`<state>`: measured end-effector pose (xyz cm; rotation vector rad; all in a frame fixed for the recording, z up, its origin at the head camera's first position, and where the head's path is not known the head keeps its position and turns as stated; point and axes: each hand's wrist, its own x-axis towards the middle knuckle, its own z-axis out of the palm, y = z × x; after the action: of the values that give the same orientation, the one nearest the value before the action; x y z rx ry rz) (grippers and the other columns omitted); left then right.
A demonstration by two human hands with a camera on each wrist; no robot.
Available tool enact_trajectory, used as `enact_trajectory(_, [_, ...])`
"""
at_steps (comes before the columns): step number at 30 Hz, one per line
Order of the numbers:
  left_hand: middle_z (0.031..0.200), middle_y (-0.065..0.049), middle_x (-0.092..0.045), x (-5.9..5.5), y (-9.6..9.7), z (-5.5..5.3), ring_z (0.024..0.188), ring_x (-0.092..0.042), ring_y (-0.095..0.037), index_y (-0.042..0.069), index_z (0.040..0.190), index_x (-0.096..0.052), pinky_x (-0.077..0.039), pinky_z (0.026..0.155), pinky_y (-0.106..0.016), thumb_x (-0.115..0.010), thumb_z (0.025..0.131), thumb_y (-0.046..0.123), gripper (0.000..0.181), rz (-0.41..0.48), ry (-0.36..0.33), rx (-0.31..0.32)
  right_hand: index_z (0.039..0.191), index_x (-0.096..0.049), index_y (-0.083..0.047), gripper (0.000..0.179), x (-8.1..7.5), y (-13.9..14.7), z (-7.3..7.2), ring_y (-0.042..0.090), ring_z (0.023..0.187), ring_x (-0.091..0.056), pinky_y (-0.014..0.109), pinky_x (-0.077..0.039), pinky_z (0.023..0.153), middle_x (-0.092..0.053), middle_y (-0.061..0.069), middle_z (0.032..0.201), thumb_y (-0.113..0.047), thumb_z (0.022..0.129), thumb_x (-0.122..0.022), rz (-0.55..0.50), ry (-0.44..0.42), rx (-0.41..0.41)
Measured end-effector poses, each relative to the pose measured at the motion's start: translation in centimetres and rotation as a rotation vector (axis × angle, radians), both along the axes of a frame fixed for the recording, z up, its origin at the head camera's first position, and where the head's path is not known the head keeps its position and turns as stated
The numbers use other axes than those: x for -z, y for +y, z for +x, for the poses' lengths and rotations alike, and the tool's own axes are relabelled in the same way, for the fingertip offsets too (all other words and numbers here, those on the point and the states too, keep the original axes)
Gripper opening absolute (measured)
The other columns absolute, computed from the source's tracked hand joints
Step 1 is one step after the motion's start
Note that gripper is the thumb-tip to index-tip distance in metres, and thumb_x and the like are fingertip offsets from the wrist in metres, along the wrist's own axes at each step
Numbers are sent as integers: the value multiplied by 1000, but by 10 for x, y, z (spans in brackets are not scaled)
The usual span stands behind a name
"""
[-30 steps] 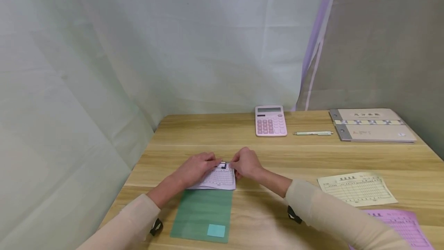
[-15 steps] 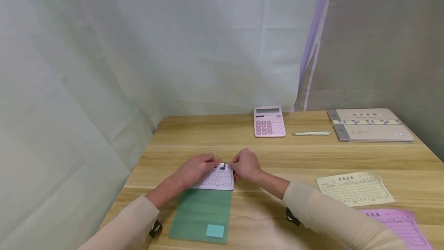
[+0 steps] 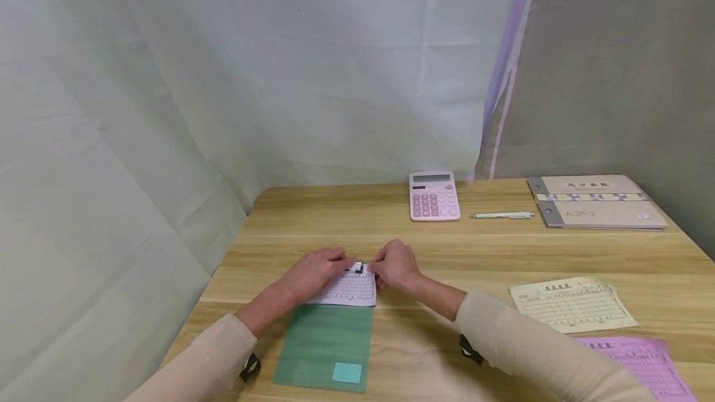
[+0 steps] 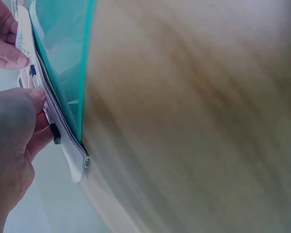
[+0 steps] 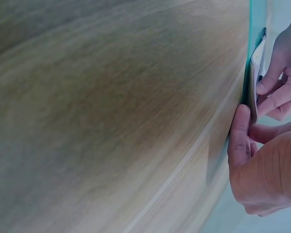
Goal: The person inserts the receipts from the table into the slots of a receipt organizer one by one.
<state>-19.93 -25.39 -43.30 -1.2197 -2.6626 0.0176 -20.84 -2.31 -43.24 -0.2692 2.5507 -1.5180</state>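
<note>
A stack of white printed forms (image 3: 350, 292) lies over the top end of a translucent green plastic folder (image 3: 324, 346) with a light blue label near its bottom. A black clip (image 3: 359, 269) shows at the stack's top edge in the head view; the left wrist view shows two, an upper clip (image 4: 32, 70) and a lower clip (image 4: 55, 133). With its thumb on top, my left hand (image 3: 313, 273) pinches the forms by their top edge, between the clips. My right hand (image 3: 398, 263) pinches the top right corner of the stack, thumb over it and fingers under.
Right of the hands lie a yellow form (image 3: 574, 306) and a purple form (image 3: 642, 365), partly covered by the right sleeve. Farther back are a pink calculator (image 3: 434, 197), a pen (image 3: 503, 214) and a bound ledger (image 3: 600, 202). Curtains hang behind the wooden table (image 3: 313, 216).
Both hands keep their places on the stack. The forms' lower edge looks flatter and more even than a second ago. The whole head view has shifted slightly.
</note>
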Motion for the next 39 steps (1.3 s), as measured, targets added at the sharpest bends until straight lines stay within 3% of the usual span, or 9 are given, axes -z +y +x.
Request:
enact_trajectory(15, [111, -2, -66, 2, 2, -1, 97, -65, -14, 11, 141, -70, -58, 84, -30, -66, 105, 7, 36, 8, -12, -17, 85, -80, 3, 7, 1, 2, -1, 17, 48, -67, 26, -56, 46, -71, 8, 64, 1, 92, -80, -2, -7, 2])
enact_trajectory(23, [112, 0, -66, 5, 1, -7, 93, -60, -11, 12, 141, -70, -57, 80, -29, -70, 105, 16, 37, 38, -34, -18, 87, -77, 1, 9, -9, 15, -9, 18, 50, -66, 26, -54, 47, -72, 9, 68, -2, 95, -78, 67, -13, -92])
enact_trajectory(26, [115, 1, -66, 4, 0, -7, 94, -59, -11, 13, 143, -69, -56, 81, -30, -70, 106, 24, 39, 38, -69, -58, 83, -77, -2, 10, -15, 27, -14, 16, 52, -65, 24, -51, 49, -71, 6, 67, -3, 93, -79, 135, 63, -106])
enact_trajectory(31, [119, 2, -67, 0, 0, -6, 97, -58, -11, 15, 144, -68, -55, 84, -33, -69, 106, 31, 42, 47, -144, -129, 90, -80, -3, 5, -29, 56, -25, 13, 70, -65, 30, -53, 70, -75, 3, 80, -7, 93, -79, 230, 172, -152])
enact_trajectory(39, [138, -1, -65, -5, -4, -6, 128, -61, -21, 18, 150, -63, -49, 109, -46, -69, 106, 34, 48, 126, -308, -233, 120, -74, 7, 26, -55, 126, -36, 30, 102, -73, 39, -60, 84, -77, 19, 114, -9, 99, -73, 153, 158, -244])
